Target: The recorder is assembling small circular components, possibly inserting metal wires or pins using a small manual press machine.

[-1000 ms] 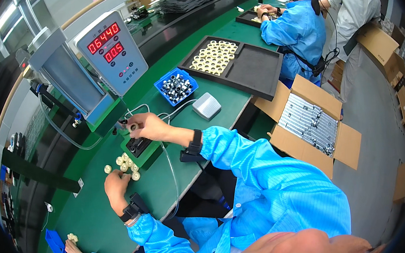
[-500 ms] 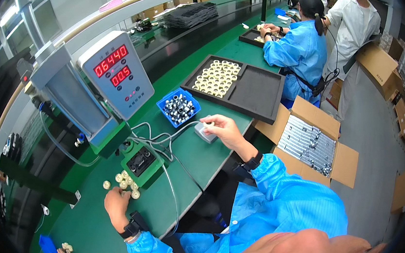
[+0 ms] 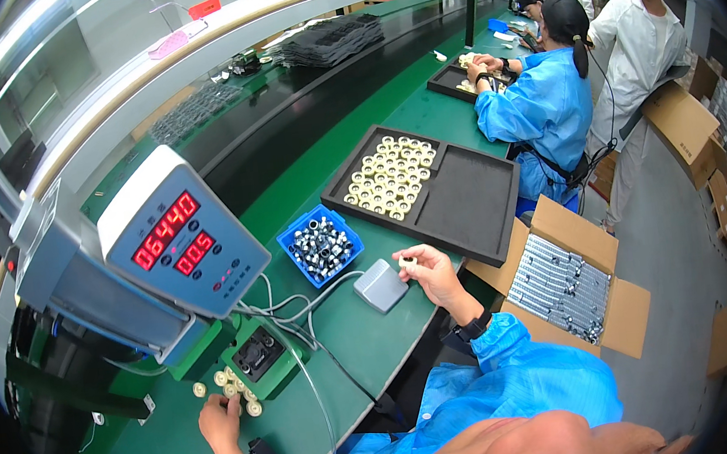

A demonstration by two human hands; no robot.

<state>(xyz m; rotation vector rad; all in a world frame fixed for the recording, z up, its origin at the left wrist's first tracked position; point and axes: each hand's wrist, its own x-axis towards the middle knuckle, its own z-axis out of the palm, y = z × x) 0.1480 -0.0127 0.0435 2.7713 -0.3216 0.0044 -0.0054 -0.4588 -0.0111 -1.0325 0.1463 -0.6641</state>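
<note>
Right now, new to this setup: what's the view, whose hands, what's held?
You're looking down through a wide fisheye camera on the worker's head, so straight edges bend. No robot: those are the wearer's bare hands. The right hand pinches a small cream ring; the left hand is at a cluster of cream parts, its grip unclear. Beside it stands a green machine base, with a red-digit display box above. On the green bench: a blue bin of metal pieces and a black tray partly filled with cream rings.
</note>
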